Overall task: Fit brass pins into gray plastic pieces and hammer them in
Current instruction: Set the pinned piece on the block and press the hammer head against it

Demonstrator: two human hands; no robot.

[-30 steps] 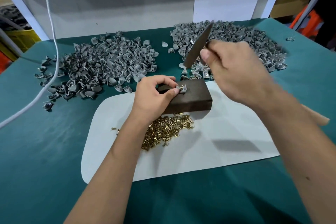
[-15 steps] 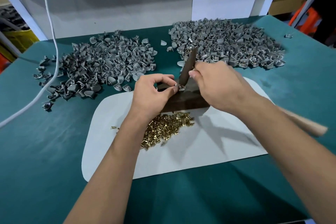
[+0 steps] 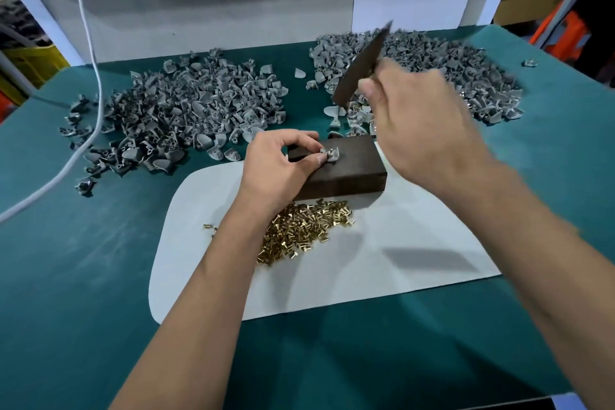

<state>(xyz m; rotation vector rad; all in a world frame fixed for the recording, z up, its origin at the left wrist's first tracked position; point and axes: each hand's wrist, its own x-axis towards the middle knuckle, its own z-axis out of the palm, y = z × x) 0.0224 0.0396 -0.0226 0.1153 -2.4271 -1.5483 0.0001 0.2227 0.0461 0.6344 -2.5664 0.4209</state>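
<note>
workshop bench (image 3: 66, 276), heaped gray parts (image 3: 186, 110)

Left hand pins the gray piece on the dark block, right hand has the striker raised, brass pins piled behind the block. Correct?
Not quite. In the head view the brass pins lie in front of the dark block, on the white mat, nearer the person. The rest holds.

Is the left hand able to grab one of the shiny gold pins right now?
Probably not yet: the left hand pinches the small gray plastic piece on the dark block. The pile of brass pins lies uncovered beside its wrist, though.
</note>
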